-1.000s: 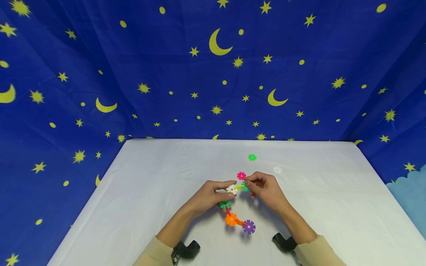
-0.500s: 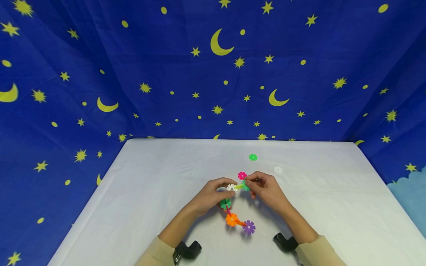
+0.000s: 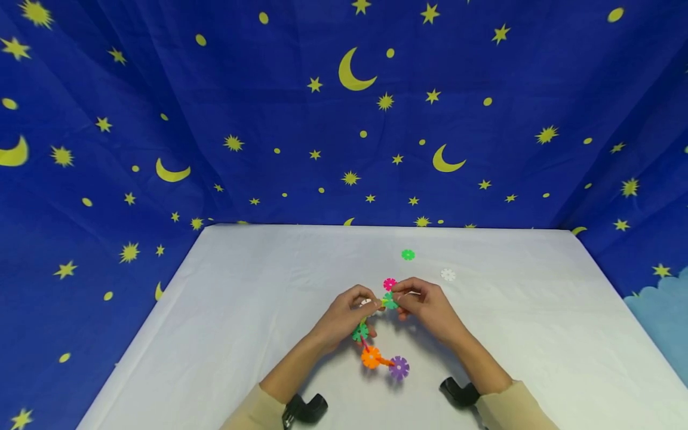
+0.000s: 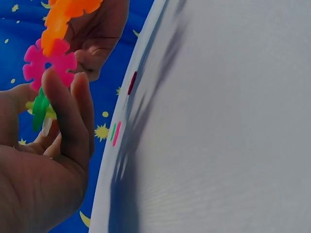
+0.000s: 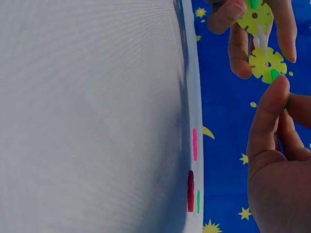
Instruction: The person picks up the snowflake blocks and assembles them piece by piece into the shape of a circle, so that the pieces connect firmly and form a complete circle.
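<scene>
A chain of flower-shaped, slotted plastic discs hangs between both hands above the table. My left hand (image 3: 341,319) pinches its upper part near a white disc (image 3: 366,303), which the fingers mostly cover. Below hang a green disc (image 3: 360,332), a pink disc (image 4: 51,60), an orange disc (image 3: 371,357) and a purple disc (image 3: 399,368) at the free end. With thumb and finger, my right hand (image 3: 427,304) pinches a teal-green disc (image 3: 390,300) at the other end. In the right wrist view it joins a yellow disc (image 5: 268,64), one slotted into the other.
Beyond the hands, a loose pink disc (image 3: 389,284), a bright green disc (image 3: 408,255) and a white disc (image 3: 448,275) lie on the white-covered table (image 3: 258,269). A blue star-and-moon curtain (image 3: 301,119) rises behind it. Black wrist mounts (image 3: 312,409) sit near both sleeves.
My left thumb and fingers have shifted right, over the white disc towards the yellow one. The teal-green disc and the hanging chain have moved slightly left; the right hand has barely moved.
</scene>
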### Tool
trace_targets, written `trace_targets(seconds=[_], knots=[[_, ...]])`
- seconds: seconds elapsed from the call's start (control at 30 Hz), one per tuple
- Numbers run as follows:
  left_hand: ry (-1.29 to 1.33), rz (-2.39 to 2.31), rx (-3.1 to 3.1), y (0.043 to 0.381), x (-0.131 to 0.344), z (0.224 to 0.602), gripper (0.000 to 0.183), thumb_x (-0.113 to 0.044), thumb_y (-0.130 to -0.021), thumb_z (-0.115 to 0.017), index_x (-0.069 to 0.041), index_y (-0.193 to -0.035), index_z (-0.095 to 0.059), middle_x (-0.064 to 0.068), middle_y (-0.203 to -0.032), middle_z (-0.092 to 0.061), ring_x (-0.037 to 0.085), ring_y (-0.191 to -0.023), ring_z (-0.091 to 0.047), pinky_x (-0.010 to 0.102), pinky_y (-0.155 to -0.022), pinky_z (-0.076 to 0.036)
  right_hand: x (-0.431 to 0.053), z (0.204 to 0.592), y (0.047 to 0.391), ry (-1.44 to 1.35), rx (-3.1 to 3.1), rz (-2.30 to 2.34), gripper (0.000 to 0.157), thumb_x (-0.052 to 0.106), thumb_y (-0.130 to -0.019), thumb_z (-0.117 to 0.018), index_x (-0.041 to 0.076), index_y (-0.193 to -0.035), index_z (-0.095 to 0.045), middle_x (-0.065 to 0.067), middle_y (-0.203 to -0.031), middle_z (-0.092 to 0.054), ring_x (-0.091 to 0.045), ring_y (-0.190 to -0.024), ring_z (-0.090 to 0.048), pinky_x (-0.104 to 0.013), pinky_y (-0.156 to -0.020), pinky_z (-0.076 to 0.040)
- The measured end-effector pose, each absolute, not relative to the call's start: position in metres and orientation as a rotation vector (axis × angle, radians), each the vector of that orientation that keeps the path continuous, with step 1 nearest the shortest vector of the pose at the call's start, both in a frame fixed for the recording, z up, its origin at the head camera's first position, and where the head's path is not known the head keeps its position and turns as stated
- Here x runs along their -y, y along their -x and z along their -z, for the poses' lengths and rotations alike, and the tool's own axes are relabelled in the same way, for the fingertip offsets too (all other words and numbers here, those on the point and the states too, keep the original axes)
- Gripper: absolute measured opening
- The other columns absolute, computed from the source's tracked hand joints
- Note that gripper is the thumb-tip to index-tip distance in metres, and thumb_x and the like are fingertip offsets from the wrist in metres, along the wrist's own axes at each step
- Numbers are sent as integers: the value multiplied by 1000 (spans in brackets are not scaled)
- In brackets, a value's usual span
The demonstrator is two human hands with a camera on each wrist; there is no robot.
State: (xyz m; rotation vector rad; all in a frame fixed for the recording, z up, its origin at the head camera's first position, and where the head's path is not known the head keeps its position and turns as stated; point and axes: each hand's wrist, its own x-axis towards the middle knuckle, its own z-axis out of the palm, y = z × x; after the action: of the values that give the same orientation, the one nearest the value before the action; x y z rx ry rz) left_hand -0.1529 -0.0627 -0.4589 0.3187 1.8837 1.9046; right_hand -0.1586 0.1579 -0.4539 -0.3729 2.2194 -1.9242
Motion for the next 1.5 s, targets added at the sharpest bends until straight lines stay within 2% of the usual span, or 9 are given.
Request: trace_targets(seconds=[0.17,0.4,0.6,0.77,0.9,1.07,1.2,1.37,1.5], knots=[[-301,-1901,-1916,151,61,458,35,-40,-94,-61,-8,-106,-51,15,-114,-65,38,-66,-66,25,-44,-46,-157,452,158,438,-2179,1919,24,16,-97,-59,-3,-112,-62,-32,-94,-61,-37,-76,-64,-38,-70,-57],[-262,-1924,-1894,149,62,457,34,-37,-95,-60,-6,-107,-49,15,-116,-64,40,-68,-66,27,-40,-49,-156,450,159,420,-2235,1886,24,16,-97,-59,-1,-114,-63,-23,-95,-63,-41,-81,-62,-38,-70,-56],[-265,-1932,-1919,150,62,457,33,-36,-95,-60,-6,-106,-49,16,-112,-67,38,-65,-67,24,-41,-46,-160,449,162,360,-2326,1843,27,17,-96,-60,-2,-116,-62,-21,-95,-65,-40,-82,-61,-39,-70,-55],[-276,-1929,-1963,151,61,457,40,-36,-95,-60,-9,-124,-53,13,-110,-67,36,-63,-67,25,-44,-46,-170,447,166,323,-2348,1805,28,16,-98,-58,-4,-117,-61,-22,-99,-64,-38,-82,-61,-40,-72,-55],[-283,-1914,-1989,153,60,459,48,-35,-96,-59,-14,-138,-50,12,-110,-66,35,-63,-67,27,-44,-47,-178,445,172,325,-2382,1755,28,18,-98,-58,-4,-116,-61,-24,-97,-64,-35,-78,-61,-40,-70,-55],[-270,-1918,-1953,153,62,458,46,-31,-99,-53,-20,-143,-46,19,-113,-61,31,-64,-66,27,-41,-48,-187,446,179,323,-2495,1627,27,20,-96,-60,0,-114,-64,-18,-100,-66,-28,-78,-61,-34,-69,-54],[-265,-1964,-1880,153,64,457,43,-27,-101,-47,-18,-143,-47,25,-116,-56,26,-61,-65,27,-41,-48,-193,451,184,336,-2555,1535,26,20,-96,-60,2,-114,-65,-13,-102,-66,-28,-78,-60,-36,-67,-53],[-287,-1979,-1816,152,65,456,41,-24,-102,-45,-15,-142,-47,28,-118,-53,22,-61,-64,26,-42,-49,-200,458,187,339,-2626,1419,22,15,-93,-63,2,-111,-66,-7,-91,-66,-24,-75,-59,-36,-61,-53],[-312,-1977,-1789,152,65,457,41,-24,-102,-45,-12,-141,-46,29,-118,-52,22,-62,-64,27,-43,-50,-202,462,189,343,-2674,1329,21,11,-90,-66,3,-109,-67,-3,-88,-64,-20,-79,-58,-32,-66,-52]])
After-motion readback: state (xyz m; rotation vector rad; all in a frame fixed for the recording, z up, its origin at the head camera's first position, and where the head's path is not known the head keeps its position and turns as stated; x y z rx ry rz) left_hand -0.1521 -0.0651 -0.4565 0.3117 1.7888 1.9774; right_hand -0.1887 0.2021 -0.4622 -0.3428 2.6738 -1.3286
